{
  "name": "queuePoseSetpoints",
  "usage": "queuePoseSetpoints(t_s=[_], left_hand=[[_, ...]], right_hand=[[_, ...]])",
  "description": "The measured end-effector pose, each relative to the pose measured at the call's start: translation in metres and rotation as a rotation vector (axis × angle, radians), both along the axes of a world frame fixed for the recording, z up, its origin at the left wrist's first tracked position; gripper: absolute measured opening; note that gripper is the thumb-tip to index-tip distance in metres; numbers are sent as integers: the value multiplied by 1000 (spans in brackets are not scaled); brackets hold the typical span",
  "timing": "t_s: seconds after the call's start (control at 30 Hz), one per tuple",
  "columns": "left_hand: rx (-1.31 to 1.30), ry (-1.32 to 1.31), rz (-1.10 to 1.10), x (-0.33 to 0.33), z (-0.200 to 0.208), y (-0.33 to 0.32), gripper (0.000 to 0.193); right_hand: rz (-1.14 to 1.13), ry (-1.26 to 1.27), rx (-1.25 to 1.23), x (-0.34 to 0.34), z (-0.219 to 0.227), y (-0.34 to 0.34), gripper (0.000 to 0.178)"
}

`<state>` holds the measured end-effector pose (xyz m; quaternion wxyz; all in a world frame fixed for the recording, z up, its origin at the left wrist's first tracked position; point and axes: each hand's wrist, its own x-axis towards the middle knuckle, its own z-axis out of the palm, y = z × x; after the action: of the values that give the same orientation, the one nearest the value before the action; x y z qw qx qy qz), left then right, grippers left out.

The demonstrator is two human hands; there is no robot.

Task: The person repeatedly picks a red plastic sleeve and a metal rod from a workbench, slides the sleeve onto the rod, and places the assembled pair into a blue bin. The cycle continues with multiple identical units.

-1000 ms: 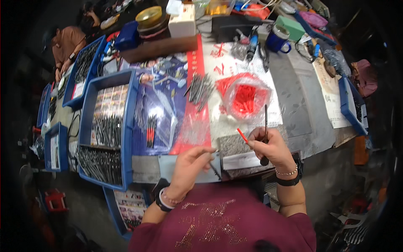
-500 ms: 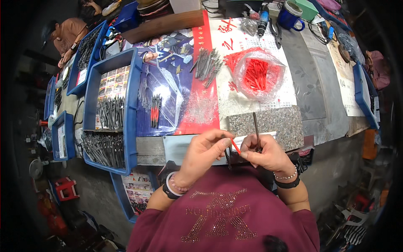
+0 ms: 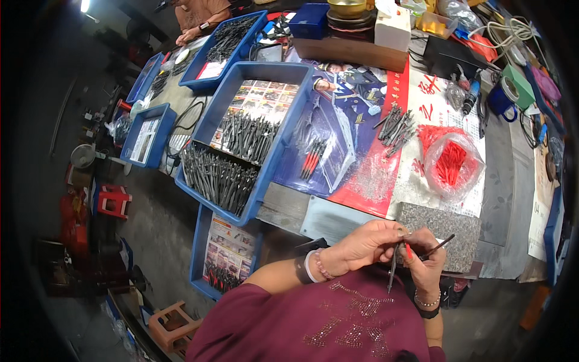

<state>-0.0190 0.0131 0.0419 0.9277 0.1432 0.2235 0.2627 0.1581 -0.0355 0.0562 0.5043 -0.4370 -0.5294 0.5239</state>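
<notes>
My left hand (image 3: 362, 244) is closed, its thumb and fingertips pinched at the top of a slim dark pointed metal piece (image 3: 392, 271) that hangs down between my hands. Beside it, my right hand (image 3: 427, 265) is closed too. Its fingers hold a small red sleeve (image 3: 409, 250) and a thin dark rod (image 3: 439, 246) that sticks out to the right. The fingertips almost meet, so how the pieces touch is hidden. Beyond my hands, a clear plastic bag (image 3: 476, 172) holds many red sleeves (image 3: 449, 164). Several dark pieces with red ends (image 3: 313, 160) lie to the left of it.
A grey speckled stone slab (image 3: 461, 232) lies at the table's front edge. Loose dark metal pieces (image 3: 396, 130) lie near the bag. On the left, a large blue tray (image 3: 304, 75) holds rows of dark pieces. A wooden block (image 3: 350, 54) and a blue mug (image 3: 503, 99) stand behind.
The view has turned left, so the table appears farther right. The rod in my right hand has gone from upright to leaning right. My left fingertips have moved off the red sleeve.
</notes>
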Motion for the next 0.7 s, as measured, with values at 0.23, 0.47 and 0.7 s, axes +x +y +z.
queuePoseSetpoints(t_s=[0.23,0.47,0.7], left_hand=[[145,164,38,-2,11,-5,19],[399,280,129,-22,30,-5,25],[305,293,138,-23,41,-9,27]], right_hand=[[-234,209,-81,2,18,-6,12],[-61,17,-370,-1,45,-16,22],[10,-197,-201,-8,43,-21,26]])
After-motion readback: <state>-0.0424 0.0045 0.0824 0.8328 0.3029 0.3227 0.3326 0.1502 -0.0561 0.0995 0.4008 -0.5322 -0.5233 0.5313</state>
